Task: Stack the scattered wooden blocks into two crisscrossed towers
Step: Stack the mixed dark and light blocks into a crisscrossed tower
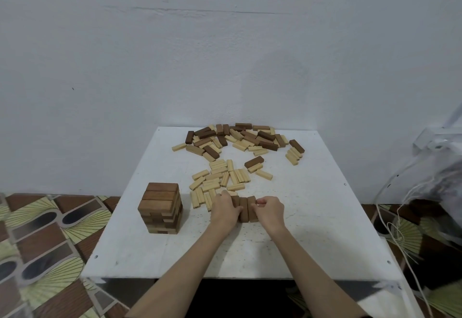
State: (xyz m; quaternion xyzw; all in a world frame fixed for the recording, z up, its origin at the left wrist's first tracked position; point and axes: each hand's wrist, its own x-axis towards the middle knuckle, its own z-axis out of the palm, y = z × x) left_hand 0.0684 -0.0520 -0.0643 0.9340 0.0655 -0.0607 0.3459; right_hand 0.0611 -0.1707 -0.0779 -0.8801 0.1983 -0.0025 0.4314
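Dark base blocks (246, 209) are pinched by left hand (225, 211) and right hand (270, 211); ends should be squared flush on surface (325, 217) before crossing.

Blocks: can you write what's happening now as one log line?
tower: one built, left | dark blocks: row flat on table | left hand, right hand: squeezing row together | loose blocks: behind

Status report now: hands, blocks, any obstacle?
Both hands, left and right, pressing dark block row. One tower up. Loose blocks close behind.
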